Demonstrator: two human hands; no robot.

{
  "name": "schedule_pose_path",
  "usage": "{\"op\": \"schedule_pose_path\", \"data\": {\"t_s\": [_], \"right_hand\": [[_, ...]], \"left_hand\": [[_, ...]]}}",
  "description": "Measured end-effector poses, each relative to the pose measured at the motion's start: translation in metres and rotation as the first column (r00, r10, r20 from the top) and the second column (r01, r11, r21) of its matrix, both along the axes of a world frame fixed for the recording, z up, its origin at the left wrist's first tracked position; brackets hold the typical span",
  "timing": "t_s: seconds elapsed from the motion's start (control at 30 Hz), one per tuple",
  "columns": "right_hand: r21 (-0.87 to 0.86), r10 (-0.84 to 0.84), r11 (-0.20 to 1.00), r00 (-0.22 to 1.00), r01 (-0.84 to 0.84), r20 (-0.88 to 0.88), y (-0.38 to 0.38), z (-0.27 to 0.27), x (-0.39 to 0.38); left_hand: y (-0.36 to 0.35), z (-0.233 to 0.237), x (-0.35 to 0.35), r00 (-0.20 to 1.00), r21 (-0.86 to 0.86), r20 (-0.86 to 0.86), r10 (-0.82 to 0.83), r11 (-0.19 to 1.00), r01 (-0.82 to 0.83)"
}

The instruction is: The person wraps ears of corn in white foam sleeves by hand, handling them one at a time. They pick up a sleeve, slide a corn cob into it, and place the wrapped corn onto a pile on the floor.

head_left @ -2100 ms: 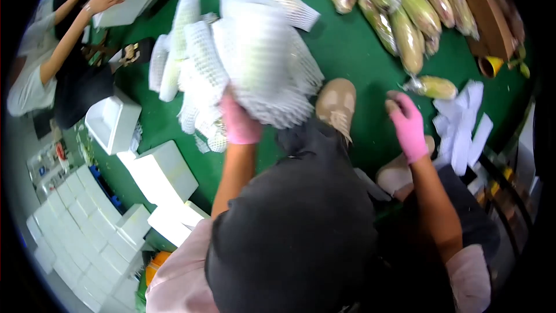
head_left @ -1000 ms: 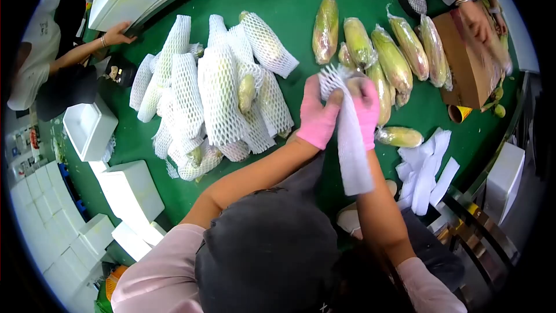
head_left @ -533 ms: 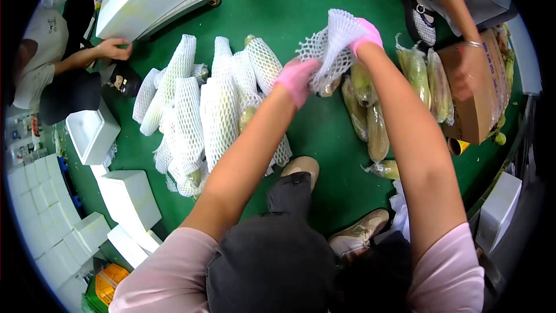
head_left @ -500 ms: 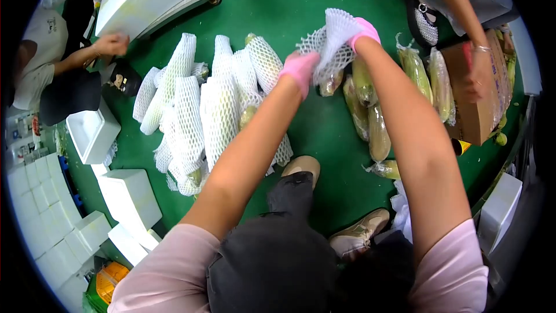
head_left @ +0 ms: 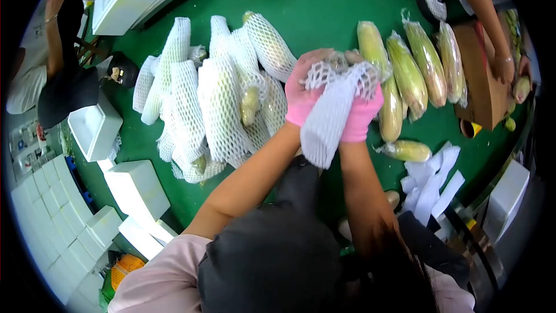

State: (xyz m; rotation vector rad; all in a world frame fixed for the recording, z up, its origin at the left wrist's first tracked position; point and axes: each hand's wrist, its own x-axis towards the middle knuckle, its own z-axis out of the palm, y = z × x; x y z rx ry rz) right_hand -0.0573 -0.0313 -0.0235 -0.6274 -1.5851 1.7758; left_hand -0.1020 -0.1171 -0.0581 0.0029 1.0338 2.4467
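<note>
Both my hands wear pink gloves and are close together above the green floor. My left hand (head_left: pixel 301 95) is closed on the left side of a white foam net sleeve (head_left: pixel 328 119), and my right hand (head_left: pixel 366 113) is closed on its right side. The sleeve's stretched mouth points away from me, and its narrow end hangs toward me. A shiny plastic-wrapped end (head_left: pixel 337 61), apparently of a corn cob, shows at the mouth; the rest is hidden. Left of my hands lies a pile of corn cobs in foam net sleeves (head_left: pixel 223 110). To the right lie several plastic-wrapped corn cobs (head_left: pixel 408 75).
Loose white foam sleeves (head_left: pixel 431 179) lie at right, near a single wrapped cob (head_left: pixel 405 150). A cardboard box (head_left: pixel 478 75) stands beside another person's arm (head_left: pixel 483 11). White foam boxes (head_left: pixel 136 188) line the left, where a second person (head_left: pixel 55 40) sits.
My hands have drawn closer to my body with the net sleeve, whose mouth now meets a wrapped end. My view has shifted, showing more cobs and loose sleeves at right. The left person's hand has risen.
</note>
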Motion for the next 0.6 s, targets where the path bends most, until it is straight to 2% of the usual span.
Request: {"op": "schedule_pose_path", "data": {"t_s": [0.03,0.07,0.1,0.13,0.2,0.23,0.27,0.3,0.33,0.37,0.4,0.43,0.5,0.53,0.6], "right_hand": [[0.072,-0.054,0.996,0.997,0.058,-0.051,-0.007,0.006,0.01],[0.139,-0.08,0.986,0.994,0.089,-0.072,-0.011,0.011,0.017],[-0.047,-0.044,0.998,0.989,0.038,-0.142,-0.012,0.01,0.025],[-0.232,-0.039,0.973,0.976,-0.012,-0.215,-0.013,0.01,0.032],[-0.354,-0.082,0.935,0.98,0.014,-0.18,-0.017,0.012,0.042],[-0.137,-0.119,0.985,0.99,0.108,-0.074,-0.016,0.014,0.04],[-0.219,-0.167,0.964,0.984,0.151,-0.056,-0.016,0.001,0.037],[0.154,-0.078,0.987,0.964,0.04,0.254,-0.007,-0.01,0.033],[0.451,-0.114,0.874,0.825,-0.182,0.553,0.01,-0.021,0.034],[0.697,-0.295,0.686,0.796,-0.209,0.529,0.015,-0.058,0.033],[0.875,-0.503,0.433,0.747,-0.217,0.434,0.021,-0.095,0.033],[0.832,-0.494,0.525,0.733,-0.177,0.467,0.018,-0.087,0.033],[0.783,-0.43,0.594,0.75,-0.186,0.503,0.037,-0.118,0.049],[0.822,-0.452,0.538,0.759,-0.188,0.469,0.034,-0.098,0.044],[0.885,-0.487,0.425,0.776,-0.19,0.401,0.026,-0.063,0.036]], "left_hand": [[-0.001,0.014,0.018,0.979,-0.29,-0.204,0.028,0.953,-0.088],[-0.001,0.032,0.029,0.934,-0.329,-0.356,0.029,0.932,-0.154],[0.001,0.044,0.033,0.863,-0.351,-0.505,0.02,0.908,-0.227],[0.004,0.049,0.035,0.818,-0.216,-0.572,0.053,0.953,-0.213],[0.004,0.039,0.04,0.931,-0.148,-0.361,0.047,0.983,-0.107],[0.004,0.03,0.04,0.968,-0.104,-0.25,0.035,0.993,-0.063],[0.007,0.016,0.039,0.972,-0.109,-0.217,0.088,0.988,-0.114],[0.008,0.018,0.036,0.952,-0.218,-0.294,0.086,0.964,-0.154],[0.009,0.02,0.034,0.929,-0.32,-0.362,0.076,0.926,-0.2],[0.009,0.021,0.035,0.906,-0.419,-0.42,0.057,0.873,-0.249],[0.012,0.019,0.033,0.943,-0.411,-0.318,0.092,0.883,-0.225],[0.014,0.014,0.032,0.93,-0.428,-0.351,0.106,0.865,-0.26],[0.017,0.007,0.028,0.896,-0.459,-0.423,0.132,0.822,-0.338],[0.022,0.022,0.03,0.945,-0.434,-0.243,0.216,0.848,-0.306],[0.021,0.025,0.016,0.986,-0.47,-0.132,0.101,0.869,-0.152]]}}
